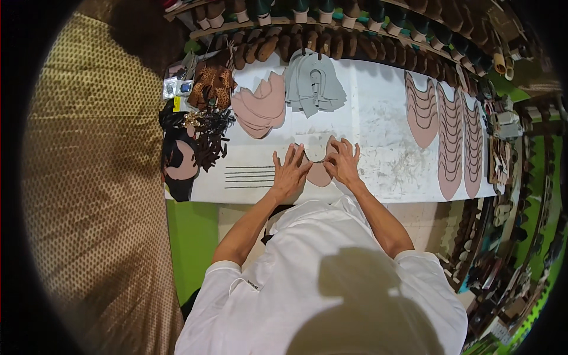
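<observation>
A pink U-shaped shoe upper piece (320, 178) lies on the white table in front of me, its rounded end toward me. Along its inner curve runs a thin dark strip (318, 161). My left hand (290, 173) pinches at the left of this curve, thumb and forefinger at the strip, the other fingers raised. From the right, my right hand (344, 164) is closed with its fingertips on the strip. Both hands partly cover the pink piece. Several straight dark strips (248, 177) lie in rows left of my left hand.
Beyond my hands lie stacked pink pieces (260, 106) and grey pieces (315, 83). Overlapping pink pieces with dark-edged curves (449, 139) form columns at right. Dark scraps (211, 133) and leopard-patterned pieces (213, 86) are at left. Shelves of shoe lasts (331, 44) line the back.
</observation>
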`<state>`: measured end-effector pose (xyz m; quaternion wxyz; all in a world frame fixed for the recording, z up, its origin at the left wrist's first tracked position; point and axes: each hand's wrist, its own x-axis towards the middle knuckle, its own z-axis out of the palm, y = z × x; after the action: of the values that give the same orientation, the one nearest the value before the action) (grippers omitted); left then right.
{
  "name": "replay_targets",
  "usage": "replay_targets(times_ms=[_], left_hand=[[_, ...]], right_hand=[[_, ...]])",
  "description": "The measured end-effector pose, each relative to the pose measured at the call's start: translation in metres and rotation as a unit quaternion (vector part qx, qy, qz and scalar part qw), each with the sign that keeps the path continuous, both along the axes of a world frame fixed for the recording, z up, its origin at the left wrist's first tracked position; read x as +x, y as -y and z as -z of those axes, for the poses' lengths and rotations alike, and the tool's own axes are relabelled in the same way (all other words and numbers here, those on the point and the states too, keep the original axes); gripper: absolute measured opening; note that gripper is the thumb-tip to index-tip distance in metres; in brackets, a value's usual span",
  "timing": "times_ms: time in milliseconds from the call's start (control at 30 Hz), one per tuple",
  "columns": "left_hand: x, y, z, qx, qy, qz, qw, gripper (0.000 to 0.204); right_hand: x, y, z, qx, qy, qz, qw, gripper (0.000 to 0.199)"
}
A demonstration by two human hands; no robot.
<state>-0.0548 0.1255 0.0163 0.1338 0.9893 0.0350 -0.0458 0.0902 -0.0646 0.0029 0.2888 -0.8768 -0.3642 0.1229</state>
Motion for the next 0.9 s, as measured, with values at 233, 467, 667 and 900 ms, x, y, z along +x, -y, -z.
replay_targets(times_ms=[233,467,667,900], left_hand=[[0.006,0.010,-0.004,0.006,-0.017,-0.022,1.000,0.040],[0.012,0.020,-0.010,0.000,-0.029,-0.048,0.998,0.055],[0.008,0.026,0.000,0.003,-0.023,-0.046,0.999,0.060],[0.008,0.037,0.002,0.021,0.001,-0.071,0.997,0.060]], right_hand=[[0.011,-0.001,0.005,0.007,0.020,-0.047,0.999,0.014],[0.013,0.001,0.002,0.003,0.013,-0.065,0.998,0.016],[0.018,-0.002,-0.004,0.006,0.014,-0.076,0.997,0.016],[0.020,-0.003,0.000,0.008,0.031,-0.086,0.996,0.017]])
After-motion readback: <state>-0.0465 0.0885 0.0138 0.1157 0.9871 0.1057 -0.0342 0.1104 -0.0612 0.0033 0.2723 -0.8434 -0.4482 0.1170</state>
